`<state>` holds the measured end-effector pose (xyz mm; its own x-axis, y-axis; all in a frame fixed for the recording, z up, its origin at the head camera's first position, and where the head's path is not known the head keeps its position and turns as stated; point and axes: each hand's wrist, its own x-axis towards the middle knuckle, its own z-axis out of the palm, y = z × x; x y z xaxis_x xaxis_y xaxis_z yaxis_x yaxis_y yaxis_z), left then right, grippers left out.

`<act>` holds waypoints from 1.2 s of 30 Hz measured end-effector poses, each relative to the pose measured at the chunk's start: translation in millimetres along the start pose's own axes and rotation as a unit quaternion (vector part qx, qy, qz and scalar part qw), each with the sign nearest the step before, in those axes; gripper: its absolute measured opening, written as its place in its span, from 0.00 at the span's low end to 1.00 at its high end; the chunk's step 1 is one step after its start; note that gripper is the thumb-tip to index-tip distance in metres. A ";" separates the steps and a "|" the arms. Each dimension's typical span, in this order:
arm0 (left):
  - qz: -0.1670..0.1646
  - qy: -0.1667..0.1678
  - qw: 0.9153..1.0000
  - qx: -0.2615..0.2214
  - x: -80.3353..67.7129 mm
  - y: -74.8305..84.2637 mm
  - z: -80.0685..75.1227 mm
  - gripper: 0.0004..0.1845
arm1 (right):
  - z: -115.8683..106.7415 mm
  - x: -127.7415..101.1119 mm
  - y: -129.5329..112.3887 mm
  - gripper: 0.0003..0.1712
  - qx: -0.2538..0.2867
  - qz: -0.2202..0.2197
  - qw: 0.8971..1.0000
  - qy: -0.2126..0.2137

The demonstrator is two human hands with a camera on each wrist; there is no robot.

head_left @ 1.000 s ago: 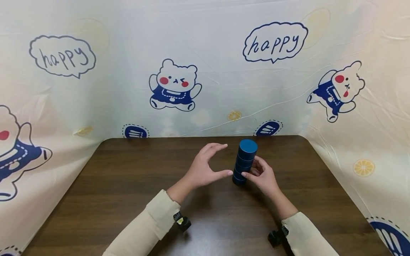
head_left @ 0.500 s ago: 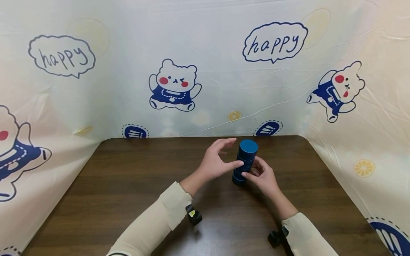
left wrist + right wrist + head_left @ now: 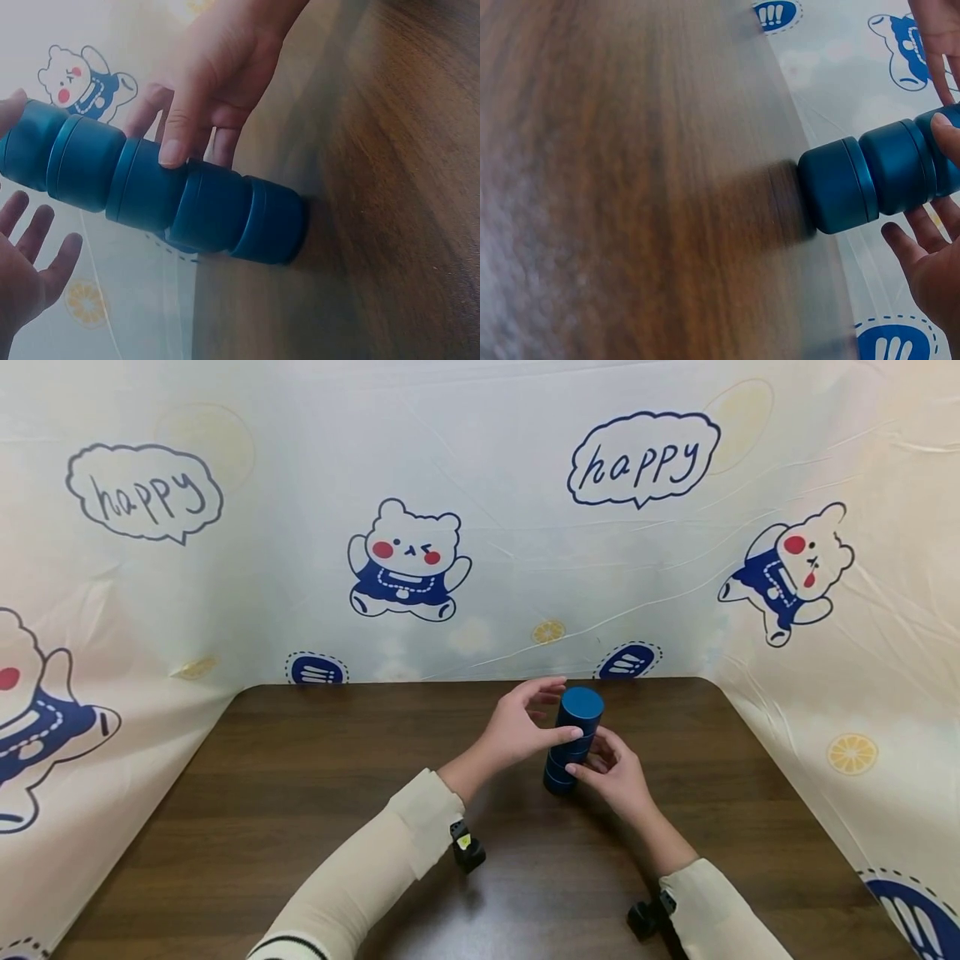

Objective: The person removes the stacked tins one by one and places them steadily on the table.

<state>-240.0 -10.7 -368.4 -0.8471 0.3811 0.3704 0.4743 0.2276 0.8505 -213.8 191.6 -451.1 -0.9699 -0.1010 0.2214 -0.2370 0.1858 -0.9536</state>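
A tall stack of several round blue lidded tins [image 3: 573,743] stands on the wooden table [image 3: 300,810], leaning slightly in the head view. My right hand [image 3: 618,777] grips its lower middle part, thumb on the near side and fingers round the far side. The left hand [image 3: 517,727] is spread around the upper part. Its thumb crosses in front of the second tin from the top, with the fingers behind and left of the stack. In the left wrist view, the left fingers [image 3: 34,255] show a gap from the tins [image 3: 150,184].
A printed cloth [image 3: 525,552] with bears and "happy" bubbles hangs behind and beside the table. Black wrist cameras sit on the left sleeve [image 3: 375,868] and the right sleeve [image 3: 720,910].
My left hand has moved right and slightly away from me, from beside the stack to around its upper part. The right hand and the tins have stayed in place.
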 end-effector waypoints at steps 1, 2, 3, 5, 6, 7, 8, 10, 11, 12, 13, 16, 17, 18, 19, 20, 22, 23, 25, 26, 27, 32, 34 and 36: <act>-0.004 -0.002 1.000 0.001 1.2 0.6 0.8 0.35 | 0.0 0.2 2.0 0.36 -0.002 -0.002 1.000 0.000; -0.008 -0.004 1.000 0.001 2.3 0.9 1.7 0.35 | -0.1 0.4 3.6 0.36 -0.003 -0.004 1.000 0.000; -0.012 -0.006 1.000 0.003 3.2 1.4 2.5 0.35 | 0.0 0.4 4.7 0.36 -0.002 -0.007 1.000 0.000; -0.018 -0.008 1.000 0.005 4.8 1.4 4.2 0.35 | -0.1 0.4 5.9 0.36 0.000 -0.010 1.000 -0.001; -0.019 -0.009 1.000 0.004 5.4 1.2 5.1 0.35 | 0.0 0.4 6.0 0.36 0.002 -0.010 1.000 -0.001; -0.021 -0.010 1.000 0.003 5.9 0.8 5.8 0.35 | 0.0 0.3 6.0 0.35 0.003 -0.010 1.000 -0.003; -0.023 -0.011 1.000 0.002 6.4 0.3 6.5 0.34 | -0.1 0.2 5.8 0.35 0.004 -0.010 1.000 -0.004; -0.026 -0.011 1.000 0.001 6.8 -0.1 7.3 0.34 | -0.2 0.1 5.4 0.35 0.006 -0.009 1.000 -0.006; -0.027 -0.011 1.000 -0.001 6.9 -0.1 7.4 0.33 | -0.2 0.2 5.2 0.35 0.006 -0.010 1.000 -0.006; -0.029 -0.010 1.000 -0.004 7.0 -0.2 7.4 0.33 | -0.2 0.1 4.8 0.35 0.006 -0.010 1.000 -0.006; -0.030 -0.010 0.999 -0.005 7.1 -0.2 7.3 0.33 | -0.2 0.0 4.4 0.36 0.006 -0.010 1.000 -0.007; -0.033 -0.011 0.999 -0.009 7.4 0.5 6.1 0.33 | 0.0 0.0 3.8 0.36 0.006 -0.011 1.000 -0.007; -0.033 -0.012 0.999 -0.010 7.4 0.5 5.7 0.33 | 0.2 0.0 3.7 0.36 0.006 -0.011 1.000 -0.006; -0.034 -0.012 0.999 -0.010 7.5 0.5 5.4 0.33 | 0.3 0.0 3.6 0.36 0.007 -0.010 1.000 -0.006; -0.034 -0.012 0.999 -0.010 7.3 0.5 4.9 0.33 | 0.6 0.0 3.7 0.36 0.007 -0.011 1.000 -0.006; -0.034 -0.011 0.999 -0.009 7.1 0.5 4.5 0.32 | 0.8 0.1 3.9 0.36 0.007 -0.011 1.000 -0.006; -0.031 -0.008 0.999 -0.010 7.0 -0.2 3.8 0.32 | 1.4 0.4 4.2 0.36 0.008 -0.011 1.000 -0.004; -0.029 -0.006 0.999 -0.011 6.8 -0.6 3.5 0.32 | 1.6 0.4 4.2 0.36 0.009 -0.010 1.000 -0.003; -0.025 -0.001 1.000 -0.012 6.2 -1.9 3.0 0.31 | 1.6 0.5 3.5 0.36 0.014 -0.007 1.000 -0.002; -0.024 0.001 1.000 -0.013 5.9 -2.4 2.7 0.31 | 2.0 -0.3 -0.3 0.35 0.015 -0.005 1.000 -0.002; -0.022 0.004 1.000 -0.014 5.6 -3.1 2.4 0.31 | 2.4 -1.5 -4.9 0.35 0.014 -0.004 1.000 -0.003; -0.021 0.008 0.999 -0.024 -6.3 26.4 -6.1 0.29 | 4.3 -7.0 -24.4 0.35 0.013 -0.007 1.000 -0.005; -0.016 0.007 0.999 -0.029 -10.5 37.9 -9.8 0.28 | 4.2 -7.2 -24.0 0.35 0.018 -0.009 1.000 -0.004; -0.010 0.008 0.999 -0.029 -10.9 36.9 -11.2 0.28 | 4.2 -7.5 -24.3 0.35 0.021 -0.006 1.000 -0.003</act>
<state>-215.9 -16.5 -336.9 -0.8604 0.3623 0.3583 0.4424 0.1822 0.8781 -200.5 183.7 -430.4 -0.9664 -0.1098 0.2323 -0.2466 0.1427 -0.9585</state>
